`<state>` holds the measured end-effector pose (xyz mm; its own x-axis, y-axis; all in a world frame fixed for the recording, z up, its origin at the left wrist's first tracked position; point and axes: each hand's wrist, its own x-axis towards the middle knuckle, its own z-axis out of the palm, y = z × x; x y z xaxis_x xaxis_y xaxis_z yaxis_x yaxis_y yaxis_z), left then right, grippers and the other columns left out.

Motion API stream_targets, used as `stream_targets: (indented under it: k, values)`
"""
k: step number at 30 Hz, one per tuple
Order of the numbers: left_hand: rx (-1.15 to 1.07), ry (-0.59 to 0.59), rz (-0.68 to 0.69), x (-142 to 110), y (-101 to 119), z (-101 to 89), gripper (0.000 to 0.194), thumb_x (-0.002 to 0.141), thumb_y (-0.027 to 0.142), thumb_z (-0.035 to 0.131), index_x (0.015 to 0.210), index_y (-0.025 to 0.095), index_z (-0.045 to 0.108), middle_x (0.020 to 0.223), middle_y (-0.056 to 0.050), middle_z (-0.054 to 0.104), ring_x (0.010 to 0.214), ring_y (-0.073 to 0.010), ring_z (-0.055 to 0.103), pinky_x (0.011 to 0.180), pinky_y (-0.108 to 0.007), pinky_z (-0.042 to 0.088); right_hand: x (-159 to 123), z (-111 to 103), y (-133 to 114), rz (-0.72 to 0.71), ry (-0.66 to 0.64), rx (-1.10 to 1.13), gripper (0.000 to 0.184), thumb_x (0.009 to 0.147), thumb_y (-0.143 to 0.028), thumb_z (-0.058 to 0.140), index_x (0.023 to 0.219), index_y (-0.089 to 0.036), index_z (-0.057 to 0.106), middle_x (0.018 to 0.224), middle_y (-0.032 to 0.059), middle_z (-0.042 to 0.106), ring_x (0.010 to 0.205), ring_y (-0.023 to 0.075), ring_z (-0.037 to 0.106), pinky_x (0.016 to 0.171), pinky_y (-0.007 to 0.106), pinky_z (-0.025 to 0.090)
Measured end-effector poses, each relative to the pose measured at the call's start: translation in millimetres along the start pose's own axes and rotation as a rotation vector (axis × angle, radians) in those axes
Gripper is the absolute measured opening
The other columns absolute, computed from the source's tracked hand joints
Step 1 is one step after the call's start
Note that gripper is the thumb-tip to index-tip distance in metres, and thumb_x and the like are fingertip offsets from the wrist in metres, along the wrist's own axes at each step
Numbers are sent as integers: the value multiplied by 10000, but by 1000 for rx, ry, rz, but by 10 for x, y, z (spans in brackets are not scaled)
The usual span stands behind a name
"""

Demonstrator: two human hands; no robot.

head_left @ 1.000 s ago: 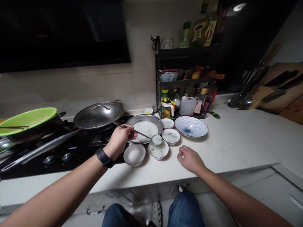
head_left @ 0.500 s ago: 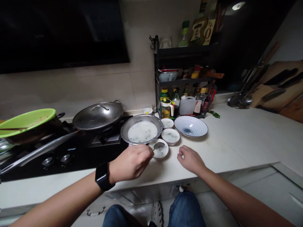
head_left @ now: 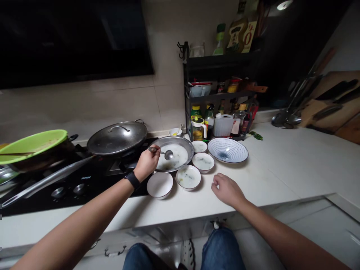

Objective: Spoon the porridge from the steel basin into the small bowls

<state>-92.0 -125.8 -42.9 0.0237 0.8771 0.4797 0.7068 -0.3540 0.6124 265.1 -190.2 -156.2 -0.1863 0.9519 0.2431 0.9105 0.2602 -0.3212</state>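
The left hand [head_left: 148, 162] is pinching the handle of a metal spoon [head_left: 168, 154] between thumb and fingers, its bowl held above a wide steel basin [head_left: 184, 143] of milky liquid with dark green flecks; whether the spoon touches the liquid is hard to tell; a black watch strap [head_left: 132, 180] circles the left wrist; the right hand [head_left: 227, 191] sits on the white counter [head_left: 275, 168] with fingers loosely curled, holding nothing, just right of a small white bowl [head_left: 188, 177] with cloudy remains; a second such bowl [head_left: 203, 162] lies between that bowl and a blue-and-white patterned bowl [head_left: 227, 150]; a plain white bowl [head_left: 159, 185] is nearest the left forearm; a lidded wok [head_left: 117, 138] sits on the black gas hob [head_left: 67, 191], just beyond the basin; a dark rack [head_left: 216, 67] of bottles stands behind
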Motion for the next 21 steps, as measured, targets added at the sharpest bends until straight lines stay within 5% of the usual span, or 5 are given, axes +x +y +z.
stream_targets:
  k: [6, 12, 21]
  values:
    - [-313, 66, -316, 71, -147, 222, 141, 851, 346, 590, 823, 208, 598, 631, -25, 659, 598, -207, 678, 597, -310, 546, -5, -3, 8, -4, 0, -4, 129, 883, -175, 549, 765, -213, 511, 842, 20, 600, 785, 167, 538, 718, 297, 306]
    - [-665, 169, -752, 122, -75, 227, 110, 758, 121, 639, 789, 182, 553, 576, 3, 618, 487, -154, 635, 556, -278, 563, -5, -12, -4, -1, -10, -10, 134, 884, -177, 544, 764, -217, 501, 849, 21, 604, 795, 169, 542, 722, 296, 313]
    - [-765, 205, -777, 143, 61, -20, 129, 739, 48, 639, 778, 152, 574, 562, -9, 622, 480, -148, 643, 546, -256, 562, -5, -16, -8, -7, -9, -11, 134, 890, -181, 538, 766, -218, 504, 850, 26, 607, 790, 171, 530, 722, 300, 316]
